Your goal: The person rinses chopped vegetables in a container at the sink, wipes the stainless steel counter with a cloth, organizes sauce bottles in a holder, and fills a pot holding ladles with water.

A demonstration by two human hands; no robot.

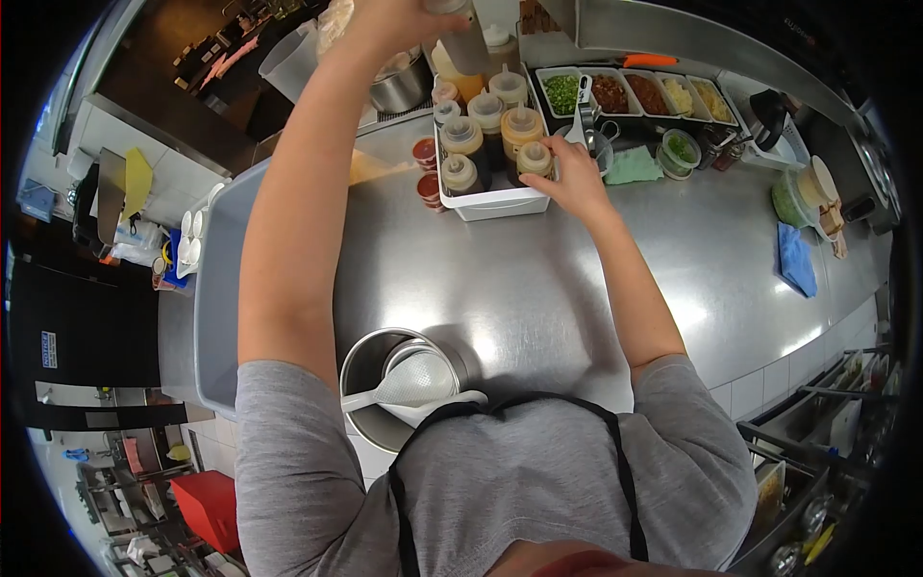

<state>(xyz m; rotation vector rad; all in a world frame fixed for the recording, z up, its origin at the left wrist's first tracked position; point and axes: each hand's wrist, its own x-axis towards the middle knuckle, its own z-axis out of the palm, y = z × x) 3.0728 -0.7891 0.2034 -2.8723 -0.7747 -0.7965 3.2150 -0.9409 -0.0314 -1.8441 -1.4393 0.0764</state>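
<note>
At the top edge of the view, my left hand point(396, 27) is closed around a greyish squeeze bottle point(468, 46), raised above the other bottles; its upper end is cut off by the frame. My right hand point(575, 180) grips a squeeze bottle point(535, 162) with a pale cap at the near right corner of a white bin point(500, 205). Several more capped squeeze bottles with dark, tan and yellow contents stand upright in that bin. A measuring spoon point(583, 96) with a white handle lies just beyond my right hand.
Trays of chopped toppings point(608, 93) line the back right. Red sauce cups point(429, 189) sit left of the bin. A metal pot point(348, 358) holding a strainer point(413, 380) is close to my body. A grey tub point(219, 288) stands left, a blue cloth point(795, 260) right.
</note>
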